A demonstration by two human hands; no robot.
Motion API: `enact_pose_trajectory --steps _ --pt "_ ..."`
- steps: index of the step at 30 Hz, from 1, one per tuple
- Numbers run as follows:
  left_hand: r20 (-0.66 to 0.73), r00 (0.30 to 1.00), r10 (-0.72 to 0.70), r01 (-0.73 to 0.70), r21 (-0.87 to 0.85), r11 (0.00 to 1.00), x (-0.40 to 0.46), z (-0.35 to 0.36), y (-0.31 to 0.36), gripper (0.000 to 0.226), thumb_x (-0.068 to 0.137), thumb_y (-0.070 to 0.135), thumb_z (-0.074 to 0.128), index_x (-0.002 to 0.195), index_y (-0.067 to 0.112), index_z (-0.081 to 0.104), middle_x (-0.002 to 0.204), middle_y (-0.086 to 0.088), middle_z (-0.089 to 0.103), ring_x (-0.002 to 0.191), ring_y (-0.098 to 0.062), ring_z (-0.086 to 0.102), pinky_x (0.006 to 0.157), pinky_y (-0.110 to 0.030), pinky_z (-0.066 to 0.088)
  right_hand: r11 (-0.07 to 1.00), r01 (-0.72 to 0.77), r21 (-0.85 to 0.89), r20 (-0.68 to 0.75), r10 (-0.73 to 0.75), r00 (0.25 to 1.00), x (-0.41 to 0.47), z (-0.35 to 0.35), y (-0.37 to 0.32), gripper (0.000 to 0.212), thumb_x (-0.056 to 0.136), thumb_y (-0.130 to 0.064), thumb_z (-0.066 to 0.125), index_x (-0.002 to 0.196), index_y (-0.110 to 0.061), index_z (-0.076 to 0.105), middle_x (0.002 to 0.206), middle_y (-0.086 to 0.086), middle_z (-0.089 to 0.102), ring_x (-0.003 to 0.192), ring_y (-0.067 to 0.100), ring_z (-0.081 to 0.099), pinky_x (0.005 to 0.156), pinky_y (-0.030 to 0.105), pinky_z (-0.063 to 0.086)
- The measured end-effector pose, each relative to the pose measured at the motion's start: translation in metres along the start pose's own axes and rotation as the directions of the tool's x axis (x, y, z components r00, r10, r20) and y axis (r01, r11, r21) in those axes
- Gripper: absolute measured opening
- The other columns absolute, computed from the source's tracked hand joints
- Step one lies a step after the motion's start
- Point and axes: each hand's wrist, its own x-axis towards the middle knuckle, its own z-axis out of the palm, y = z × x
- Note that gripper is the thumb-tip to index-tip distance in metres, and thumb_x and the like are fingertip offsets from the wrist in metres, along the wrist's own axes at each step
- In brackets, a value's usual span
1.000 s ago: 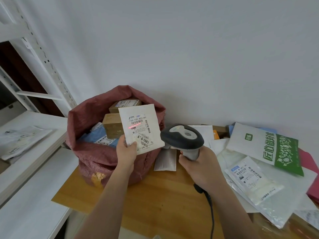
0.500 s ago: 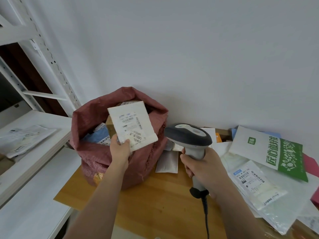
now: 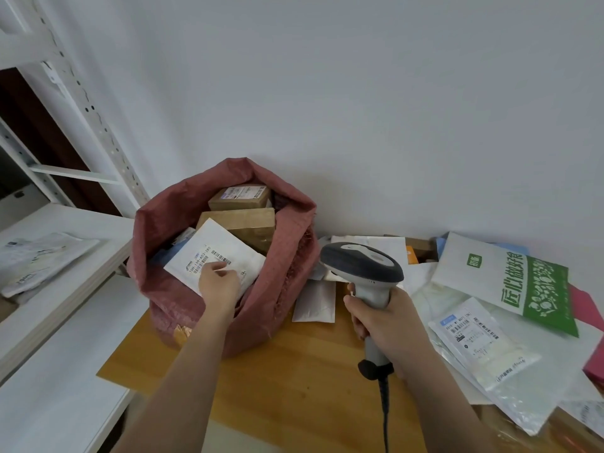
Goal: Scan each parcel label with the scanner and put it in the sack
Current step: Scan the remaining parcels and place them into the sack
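Observation:
A red woven sack (image 3: pixel 157 223) stands open on the wooden table (image 3: pixel 277 387), with brown boxes (image 3: pixel 251 223) inside. A flat white parcel (image 3: pixel 222 243) lies label up across the sack's mouth. My left hand (image 3: pixel 217 286) holds its near edge, with the thumb on the label. To the right of the sack my right hand (image 3: pixel 382 318) grips the handle of the grey scanner (image 3: pixel 359 259). The scanner's head points left toward the sack, and its cable hangs down toward me. No red scan line shows on the label.
More parcels lie piled at the right: a green and white bag (image 3: pixel 510 273), a clear bag with a label (image 3: pixel 480 341) and a small white envelope (image 3: pixel 315 302) beside the sack. A white metal shelf (image 3: pixel 65 289) at the left holds flat packets (image 3: pixel 39 259).
The red scan line on the label has gone. My left hand has carried the white parcel from upright in front of the sack down into its mouth. The scanner has barely moved.

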Motion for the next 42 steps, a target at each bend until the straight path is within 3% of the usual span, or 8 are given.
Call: enact_pose_trajectory --steps 6,12,16,22,30,35,38,42 --pt "0.505 0.849 0.156 -0.128 -0.090 0.988 -0.036 0.037 -0.008 0.019 0.096 0.004 0.051 0.093 0.008 0.069 0.080 -0.010 0.073 0.067 -0.020 0.070 0.062 -0.027 0.059 0.984 -0.136 -0.116 -0.103 0.124 0.987 0.027 -0.009 0.032 0.020 0.083 -0.020 0.067 0.068 -0.011 0.058 0.046 -0.002 0.056 0.039 0.003 0.051 0.046 0.019 0.046" --pt "0.762 0.633 -0.139 -0.113 0.269 0.957 -0.047 0.099 -0.051 0.026 0.095 0.008 0.052 0.118 0.014 0.063 0.099 -0.004 0.063 0.081 -0.019 0.064 0.070 -0.025 0.054 0.964 -0.220 -0.151 -0.101 0.206 0.973 0.049 -0.018 0.060 0.015 0.080 -0.018 0.063 0.072 -0.007 0.057 0.053 0.005 0.056 0.043 0.008 0.051 0.050 0.025 0.046" --pt "0.695 0.595 -0.403 0.306 0.268 0.914 -0.045 0.136 -0.090 0.051 0.096 0.000 0.050 0.145 0.014 0.040 0.089 -0.009 0.053 0.070 -0.021 0.051 0.062 -0.029 0.049 0.967 -0.220 -0.124 -0.070 0.213 0.975 0.055 -0.020 0.080 0.018 0.082 -0.016 0.065 0.069 -0.006 0.056 0.056 0.009 0.053 0.051 0.016 0.050 0.053 0.030 0.043" --pt "0.722 0.392 -0.570 0.857 -0.063 0.511 -0.042 0.170 -0.127 0.023 0.087 0.018 0.064 0.109 0.021 0.059 0.087 -0.012 0.051 0.071 -0.025 0.049 0.064 -0.036 0.041 0.961 -0.226 -0.159 -0.009 0.228 0.974 0.069 -0.031 0.107 0.024 0.085 -0.016 0.064 0.066 -0.004 0.054 0.054 0.007 0.051 0.047 0.013 0.048 0.050 0.026 0.041" --pt "0.628 0.534 -0.567 0.837 -0.297 0.459 -0.040 0.185 -0.162 0.044 0.095 0.027 0.061 0.131 0.004 0.051 0.125 -0.013 0.055 0.123 -0.027 0.051 0.112 -0.039 0.037 0.957 -0.242 -0.161 -0.018 0.243 0.970 0.069 -0.041 0.123 0.027 0.086 -0.013 0.064 0.080 0.011 0.054 0.062 0.014 0.054 0.053 0.018 0.048 0.053 0.030 0.042" --pt "0.268 0.939 -0.217 0.133 0.297 0.945 -0.043 0.182 -0.161 0.019 0.086 0.004 0.057 0.103 0.010 0.063 0.102 -0.004 0.057 0.093 -0.023 0.053 0.074 -0.029 0.044 0.957 -0.234 -0.171 0.003 0.238 0.971 0.069 -0.040 0.122 0.027 0.087 -0.017 0.065 0.081 0.008 0.057 0.062 0.013 0.056 0.051 0.014 0.049 0.049 0.023 0.042" --pt "0.477 0.877 0.059 -0.316 0.480 0.818 -0.024 0.189 -0.155 0.064 0.084 0.005 0.059 0.144 0.018 0.042 0.151 -0.003 0.035 0.138 -0.026 0.033 0.113 -0.041 0.031 0.961 -0.222 -0.168 0.010 0.227 0.974 0.072 -0.041 0.129 0.026 0.087 -0.016 0.065 0.079 0.007 0.057 0.060 0.013 0.057 0.047 0.011 0.049 0.046 0.019 0.042" --pt "0.756 0.647 -0.097 -0.624 0.598 0.503 -0.011 0.204 -0.161 0.074 0.096 0.011 0.049 0.154 0.033 0.009 0.164 0.002 -0.004 0.150 -0.023 0.000 0.121 -0.046 0.007 0.953 -0.221 -0.208 0.017 0.230 0.973 0.074 -0.043 0.141 0.026 0.087 -0.018 0.065 0.078 0.005 0.058 0.059 0.011 0.055 0.048 0.012 0.047 0.048 0.020 0.041"
